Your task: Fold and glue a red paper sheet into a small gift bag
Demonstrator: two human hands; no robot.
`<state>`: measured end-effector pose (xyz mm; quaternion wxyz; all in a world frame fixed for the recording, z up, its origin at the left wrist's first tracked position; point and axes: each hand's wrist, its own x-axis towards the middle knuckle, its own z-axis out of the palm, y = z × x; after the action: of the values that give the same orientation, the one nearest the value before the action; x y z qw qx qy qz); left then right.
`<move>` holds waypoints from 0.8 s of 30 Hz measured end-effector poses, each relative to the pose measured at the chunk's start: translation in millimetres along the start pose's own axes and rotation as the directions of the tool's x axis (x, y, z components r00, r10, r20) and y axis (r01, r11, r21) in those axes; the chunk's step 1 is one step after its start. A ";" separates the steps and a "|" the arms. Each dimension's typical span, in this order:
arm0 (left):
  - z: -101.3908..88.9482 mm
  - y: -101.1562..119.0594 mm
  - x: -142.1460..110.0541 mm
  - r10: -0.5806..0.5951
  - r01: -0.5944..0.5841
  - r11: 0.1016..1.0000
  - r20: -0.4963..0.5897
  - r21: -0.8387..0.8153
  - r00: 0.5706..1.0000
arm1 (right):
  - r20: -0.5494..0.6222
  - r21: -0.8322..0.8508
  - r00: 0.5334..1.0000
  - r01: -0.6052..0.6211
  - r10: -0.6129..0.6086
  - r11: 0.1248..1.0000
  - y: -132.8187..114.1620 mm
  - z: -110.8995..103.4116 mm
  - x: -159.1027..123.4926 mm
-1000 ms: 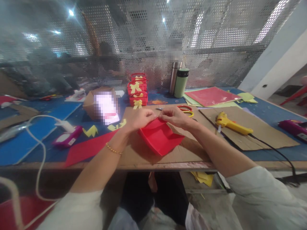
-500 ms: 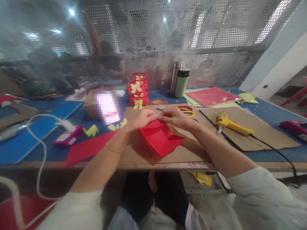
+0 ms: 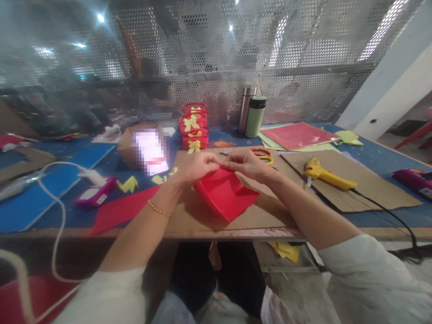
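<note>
A folded red paper box (image 3: 226, 194) is tilted over a brown cardboard sheet (image 3: 266, 213), its open side facing me. My left hand (image 3: 200, 167) pinches its far edge near the corner, fingers closed. Right beside it, my right hand (image 3: 245, 163) is closed on the same edge, fingertips almost meeting those of the left. The fingers partly hide that edge. Scissors (image 3: 265, 158) with red and yellow handles lie just behind my right hand. A flat red paper strip (image 3: 124, 209) lies by my left forearm.
Small red boxes with yellow bows (image 3: 195, 128) stand at the back, near a green flask (image 3: 256, 117) and a steel flask (image 3: 245, 110). A yellow glue gun (image 3: 329, 174) rests on cardboard at right. A phone (image 3: 150, 150) leans against a brown box; a white cable (image 3: 60, 216) hangs at left.
Both hands keep their hold on the red paper box. The fingers have shifted only slightly along its far edge; the box has barely moved.
</note>
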<state>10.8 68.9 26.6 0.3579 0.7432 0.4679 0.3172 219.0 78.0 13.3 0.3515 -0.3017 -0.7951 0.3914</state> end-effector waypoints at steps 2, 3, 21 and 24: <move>-0.5 -3.1 1.9 0.021 -0.021 1.000 -0.001 0.014 1.000 | 0.000 0.011 1.000 0.007 -0.007 1.000 1.1 0.0 0.7; -0.7 -4.4 2.7 0.027 -0.027 0.999 -0.001 0.019 1.000 | -0.003 0.014 1.000 0.012 -0.012 1.000 1.8 0.0 1.2; -1.4 17.7 -7.1 -0.043 0.050 0.987 -0.048 0.152 0.998 | -0.062 -0.042 0.998 0.022 -0.024 0.999 5.3 1.8 2.5; -0.7 19.4 -8.2 -0.052 0.058 0.989 -0.044 0.139 0.998 | -0.067 -0.030 0.998 0.019 -0.021 0.999 7.4 2.7 3.0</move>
<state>16.3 55.6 42.0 0.3038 0.7468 0.5167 0.2883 216.7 83.0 6.9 0.3776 -0.3118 -0.7915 0.3657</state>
